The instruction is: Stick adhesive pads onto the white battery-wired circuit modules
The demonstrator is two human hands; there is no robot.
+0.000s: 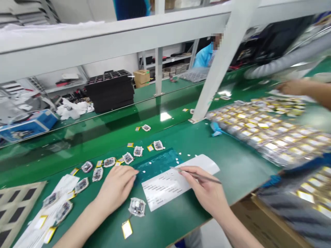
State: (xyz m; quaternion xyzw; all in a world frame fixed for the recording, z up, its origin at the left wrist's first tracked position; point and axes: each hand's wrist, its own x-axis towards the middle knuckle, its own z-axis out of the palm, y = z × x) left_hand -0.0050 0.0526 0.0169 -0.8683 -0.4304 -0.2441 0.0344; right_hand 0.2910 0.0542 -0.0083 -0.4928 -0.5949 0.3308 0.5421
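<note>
My right hand (204,186) grips a pair of metal tweezers (199,176). Their tips reach over a white label sheet (178,186) with printed rows, which lies partly on a translucent blue film (160,163). My left hand (117,186) is at the film's left edge with thumb and forefinger closed together; what they pinch, if anything, cannot be made out. Between the hands, close to me, lies a small circuit module (137,206) in a whitish frame, wired to a yellow-edged battery cell (127,229).
Several similar modules (97,174) with cells line the green table on the left, near a beige slotted tray (19,203). At right are a large tray of cells (271,131) and another person's hand (292,86). A white post (219,69) rises from the table. Black trays (110,91) are stacked behind.
</note>
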